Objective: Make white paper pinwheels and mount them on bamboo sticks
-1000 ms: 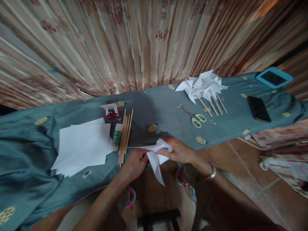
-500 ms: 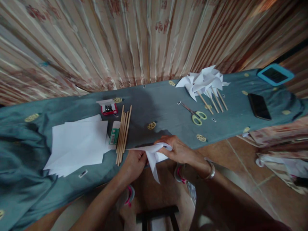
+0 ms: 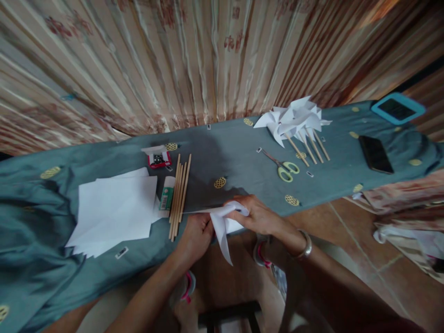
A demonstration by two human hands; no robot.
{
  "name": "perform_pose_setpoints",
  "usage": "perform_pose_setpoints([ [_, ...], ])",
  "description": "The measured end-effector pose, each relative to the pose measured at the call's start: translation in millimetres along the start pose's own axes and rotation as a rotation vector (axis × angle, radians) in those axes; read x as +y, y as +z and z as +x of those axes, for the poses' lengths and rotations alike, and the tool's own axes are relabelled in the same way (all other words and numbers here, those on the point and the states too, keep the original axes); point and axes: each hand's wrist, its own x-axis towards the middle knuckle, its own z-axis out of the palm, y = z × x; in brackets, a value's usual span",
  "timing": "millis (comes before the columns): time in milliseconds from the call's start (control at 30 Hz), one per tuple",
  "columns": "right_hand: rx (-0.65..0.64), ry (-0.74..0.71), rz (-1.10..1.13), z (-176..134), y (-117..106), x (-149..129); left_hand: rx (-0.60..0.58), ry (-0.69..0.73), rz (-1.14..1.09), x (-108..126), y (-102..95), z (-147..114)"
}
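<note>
Curled pinwheel paper (image 3: 219, 224) pinched between two hands at the table's (image 3: 243, 166) near edge

The left hand (image 3: 197, 235) has its fingers clamped on the paper's left part, the right hand (image 3: 259, 215) its fingers on the curled right end, a pointed flap hanging past that edge; a slackened pinch could let the curl spring open, too tight a squeeze crease it. Wooden sticks (image 3: 180, 194) lie near the same edge beside the left hand, so a wrist knock might roll them off
</note>
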Motion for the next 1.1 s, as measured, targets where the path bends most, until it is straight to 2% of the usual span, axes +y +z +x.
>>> perform_pose_setpoints([
  [167,0.011,0.029,0.107,3.2,-9.8,2.9,-0.006,0.010,-0.063,4.7,-2.7,5.2],
  [267,0.045,0.097,0.167,4.1,-15.6,8.9,-0.021,0.001,-0.120,9.3,-9.2,4.1],
  [367,0.073,0.146,0.231,4.8,-20.3,16.1,0.017,0.001,-0.172,11.4,-15.5,1.0],
  [467,0.068,0.129,0.330,5.7,-23.2,20.7,0.057,-0.021,-0.211,10.7,-16.8,-1.4],
  [667,0.082,0.124,0.636,9.4,-24.0,20.8,0.108,-0.059,-0.325,12.7,-13.2,-2.1],
  [800,0.192,0.112,0.761,13.3,-24.6,20.5,0.139,-0.046,-0.375,12.6,-13.1,1.3],
  [933,0.305,0.047,0.711,15.0,-27.9,20.9,0.197,-0.016,-0.457,8.9,-12.1,8.1],
  [1100,0.585,0.055,0.602,14.8,-29.3,22.1,0.264,-0.008,-0.685,17.8,-12.3,14.0],
])
